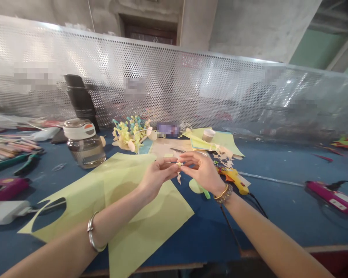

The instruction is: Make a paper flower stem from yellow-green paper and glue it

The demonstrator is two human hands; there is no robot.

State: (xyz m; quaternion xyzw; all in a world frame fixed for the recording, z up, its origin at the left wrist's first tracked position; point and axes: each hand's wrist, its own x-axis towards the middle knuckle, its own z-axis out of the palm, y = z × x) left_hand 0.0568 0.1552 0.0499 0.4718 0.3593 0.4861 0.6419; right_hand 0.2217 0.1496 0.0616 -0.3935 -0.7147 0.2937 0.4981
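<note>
A small pale yellow piece (pixel 179 164) is pinched between the fingertips of both hands, above the blue table. My left hand (pixel 159 173) closes on it from the left, over large yellow-green paper sheets (pixel 127 181). From the right, my right hand (pixel 201 170) grips the same piece with thumb and fingers. Just below the fingertips is a thin pale scrap (pixel 179 178). A yellow glue gun (pixel 236 180) lies right of my right hand, and a round light green piece (pixel 195 186) lies below it.
A glass jar (pixel 85 144) and black bottle (pixel 81 98) stand at left. Yellow and blue paper flowers (pixel 132 133) are behind the sheets, near a small cup (pixel 208 135). Pliers (pixel 29 164) lie far left; a magenta power strip (pixel 333 197) is right. A perforated metal panel (pixel 168 77) spans the back.
</note>
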